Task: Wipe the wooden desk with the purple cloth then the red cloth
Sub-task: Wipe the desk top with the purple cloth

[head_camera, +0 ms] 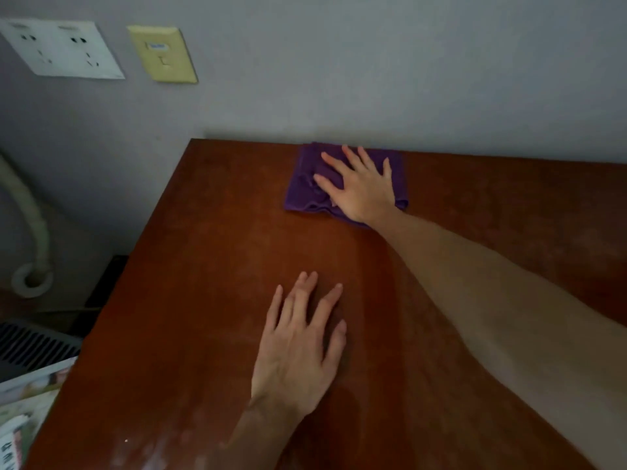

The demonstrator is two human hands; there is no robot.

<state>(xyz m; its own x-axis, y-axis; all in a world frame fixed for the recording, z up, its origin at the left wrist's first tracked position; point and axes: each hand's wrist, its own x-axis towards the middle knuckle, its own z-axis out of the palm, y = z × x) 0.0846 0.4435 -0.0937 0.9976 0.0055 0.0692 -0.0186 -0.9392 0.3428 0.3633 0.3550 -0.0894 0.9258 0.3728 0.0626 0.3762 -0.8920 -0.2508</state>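
The purple cloth (307, 184) lies folded on the wooden desk (203, 266), close to the desk's far edge by the wall. My right hand (359, 184) presses flat on top of the cloth with fingers spread, arm stretched out from the lower right. My left hand (298, 347) rests palm down on the bare desk nearer to me, fingers apart, holding nothing. No red cloth is in view. Pale dusty smears show on the desk near its front left corner.
The grey wall stands right behind the desk, with a white socket plate (61, 49) and a yellow switch plate (163, 54) at upper left. Left of the desk are a beige hose (30, 212), a dark vent grille (34, 347) and printed papers (27, 401).
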